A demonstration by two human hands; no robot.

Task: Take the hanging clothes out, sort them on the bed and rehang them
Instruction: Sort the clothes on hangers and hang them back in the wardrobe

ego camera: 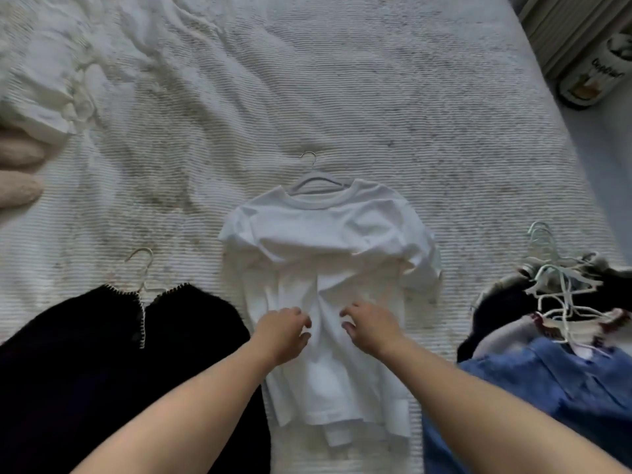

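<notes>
3 lots of clothes are laid out on the bed point(376, 97), whose white ribbed cover fills nearly the whole frame. Lower left is a black top point(102, 364) with pale stitched edging, on a hanger point(142, 268) whose hook pokes out above the neckline. Lower right there's a heap point(547, 336) of garments, a blue shirt point(547, 401) on the near side and a tangle of white hangers point(561, 289) on top. Dead centre is a white t-shirt point(328, 261), lying flat, its own hanger point(316, 181) sticking out of the collar toward the top of the frame. Both hands are on the middle of that tee: left hand point(284, 331) and right hand point(371, 328) sit just apart, fingers loosely curled, fingertips on the fabric. Can't tell if either one's actually pinching cloth. Upper left, rumpled white bedding point(51, 80); upper right corner, a blurry container point(596, 71) beside the bed.
</notes>
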